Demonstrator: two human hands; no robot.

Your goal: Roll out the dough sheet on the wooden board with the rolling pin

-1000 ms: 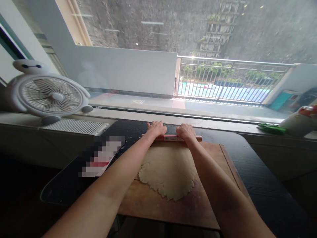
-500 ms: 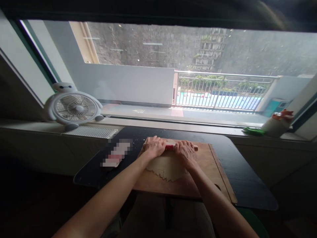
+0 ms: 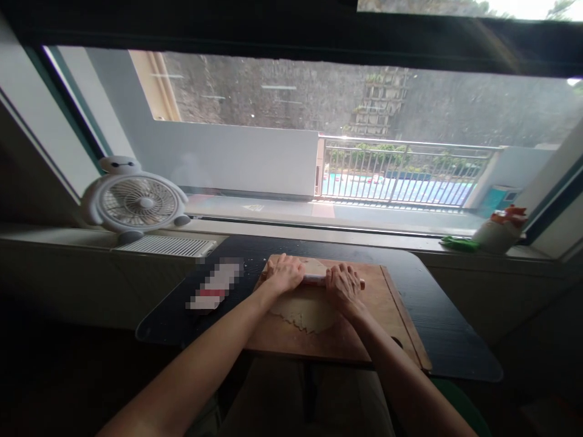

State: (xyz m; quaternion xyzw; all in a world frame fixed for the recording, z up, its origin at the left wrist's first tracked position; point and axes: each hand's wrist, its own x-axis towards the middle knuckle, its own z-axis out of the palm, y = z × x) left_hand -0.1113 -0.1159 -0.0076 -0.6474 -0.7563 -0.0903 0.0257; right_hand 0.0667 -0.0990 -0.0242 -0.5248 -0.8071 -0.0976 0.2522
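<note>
Pin (image 3: 315,280) has come nearer the body: a second ago at the far edge of the dough (image 3: 305,306), now across it, with dough showing beyond. View has tipped upward too; more window frame shows.

Left hand (image 3: 285,272) and right hand (image 3: 344,284) grasp the pin from above, palms down, fingers bent over it. Whether the thumbs close beneath, cannot tell. Hands sit apart, one either side of the pin's bare middle, presumably so weight falls evenly along it. Arms reach well forward, which likely lets the body lean in.

Dough lies flat on the board (image 3: 296,346), its near edge ragged. Board seems there to keep dough off the black table (image 3: 449,331) and give a firm bed.

What stands in the way: left hand hides the pin's left end; right forearm covers part of the dough's right side and partly masks a dark hole in the board. Left of the board, a pixelated item (image 3: 216,285) on the table, near the left forearm; contents unreadable.

Along the window: fan (image 3: 144,203) at left, just behind a vent (image 3: 173,246); green cloth-like thing (image 3: 459,243) beside a pale pot (image 3: 496,235) at right, well apart from the hands.
</note>
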